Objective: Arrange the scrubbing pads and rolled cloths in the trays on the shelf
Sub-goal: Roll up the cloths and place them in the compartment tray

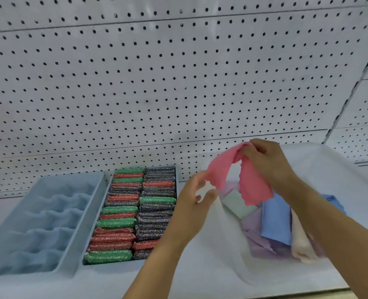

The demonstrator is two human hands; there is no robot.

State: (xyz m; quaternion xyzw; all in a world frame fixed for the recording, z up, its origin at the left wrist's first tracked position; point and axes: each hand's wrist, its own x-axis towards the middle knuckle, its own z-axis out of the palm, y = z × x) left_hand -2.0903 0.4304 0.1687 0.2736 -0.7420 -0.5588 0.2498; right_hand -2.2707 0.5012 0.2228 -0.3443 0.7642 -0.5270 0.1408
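Observation:
A pink cloth (252, 180) hangs unrolled above the shelf, held at two points. My right hand (265, 160) pinches its upper edge at the top. My left hand (197, 197) grips its lower left corner. Below the cloth lies a loose pile of cloths (273, 225) in blue, purple, pale green and cream. A light blue tray (109, 188) to the left is packed with green, red and dark glittery scrubbing pads (133, 212) in two rows. Further left stands a light blue tray with wavy dividers (49, 221), with nothing in its compartments.
The white shelf (200, 272) carries everything, with its front edge near the bottom of the view. A white pegboard wall (178, 83) rises behind the trays. A blue cloth edge (335, 201) shows behind my right forearm.

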